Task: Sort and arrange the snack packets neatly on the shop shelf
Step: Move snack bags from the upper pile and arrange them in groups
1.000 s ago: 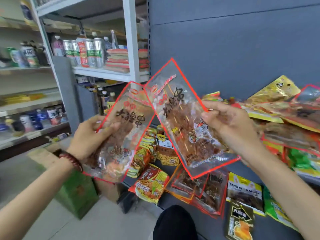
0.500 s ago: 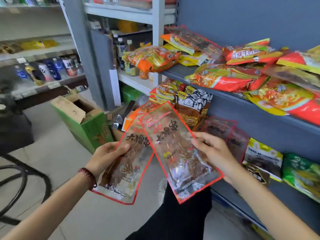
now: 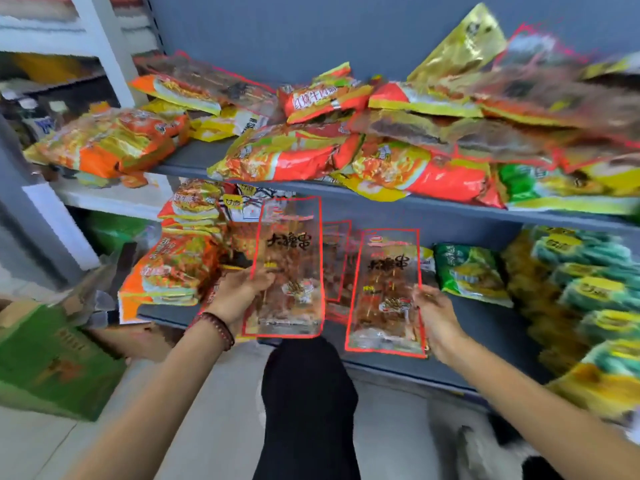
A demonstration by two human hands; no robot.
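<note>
As arms reach forward | left grip (image 3: 239,292) holds red-edged packet (image 3: 291,265) | right grip (image 3: 436,317) holds second packet (image 3: 384,292)

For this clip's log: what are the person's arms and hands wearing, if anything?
Both forearms are bare, no sleeves in view. Neither the left hand nor the right hand is gloved. A dark red beaded bracelet circles the left wrist; the right wrist is bare. Rings: too blurred to tell.

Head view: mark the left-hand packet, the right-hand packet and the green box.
left-hand packet (image 3: 294,258), head view, its clear middle.
right-hand packet (image 3: 384,282), head view, its clear middle.
green box (image 3: 52,368), head view, its green side.
</note>
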